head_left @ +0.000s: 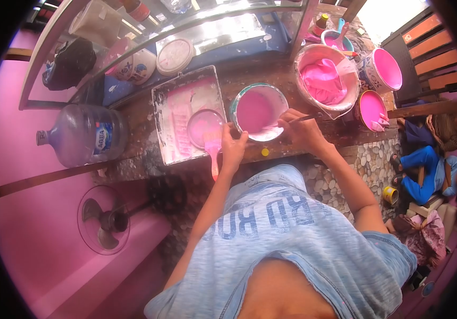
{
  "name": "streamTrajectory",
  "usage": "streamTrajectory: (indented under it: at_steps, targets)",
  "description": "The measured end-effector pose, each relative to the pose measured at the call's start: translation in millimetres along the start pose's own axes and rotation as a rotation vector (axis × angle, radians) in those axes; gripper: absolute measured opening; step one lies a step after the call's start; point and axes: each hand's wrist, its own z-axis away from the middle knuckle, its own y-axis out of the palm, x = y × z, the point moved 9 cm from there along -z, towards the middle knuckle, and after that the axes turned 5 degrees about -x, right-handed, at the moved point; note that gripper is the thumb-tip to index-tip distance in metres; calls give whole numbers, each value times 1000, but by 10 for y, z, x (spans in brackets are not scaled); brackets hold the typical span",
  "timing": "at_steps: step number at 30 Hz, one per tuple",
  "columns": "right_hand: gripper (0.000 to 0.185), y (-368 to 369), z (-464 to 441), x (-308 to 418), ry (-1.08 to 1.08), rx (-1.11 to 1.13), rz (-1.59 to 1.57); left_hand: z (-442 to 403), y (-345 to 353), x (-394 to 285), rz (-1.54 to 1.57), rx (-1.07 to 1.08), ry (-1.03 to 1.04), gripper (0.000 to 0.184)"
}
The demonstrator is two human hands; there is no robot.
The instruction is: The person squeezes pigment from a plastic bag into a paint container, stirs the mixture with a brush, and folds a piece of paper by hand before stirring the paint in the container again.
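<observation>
A round white paint tub [275, 95] with pink paint inside stands on the wooden bench in front of me. My left hand [234, 147] grips its near left rim, thumb and fingers pressed together. At the tub's right rim, my right hand [306, 132] is closed around a thin dark-handled paintbrush [298, 120]; its pale tip reaches over the tub's edge. Just left of my left hand, a wide brush with a pinkish-orange handle [214, 159] lies by a round pink-coated dish [203, 121]. Both rest at a paint-smeared white tray [159, 114].
A large bucket [298, 69] holds a pink cloth; more pink paint tubs [387, 68] stand right of it. A water jug [82, 135] lies at left. Below it is a fan [112, 220]. A glass-fronted case stands behind the bench. Other people [425, 173] sit at far right.
</observation>
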Motion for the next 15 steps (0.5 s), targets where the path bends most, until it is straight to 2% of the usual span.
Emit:
streamTrajectory:
  at_steps: [2,4,7,10,15]
  targets:
    - [6,102,-35,89,38,53,-52,-8,31,-27,-60,-10,49,34]
    - [8,113,-131,114,-7,-18,-94,-13,15,-48,-85,-34,71,29]
    - [9,15,-263,-20,-21,-138,-99,46,7,-106,-16,-24,-45,31]
    - [9,-172,-239,-213,24,-222,-63,21,-86,-72,-167,-62,93,34]
    - [8,-223,52,-321,103,-125,91,21,-99,-11,-221,-88,131,33]
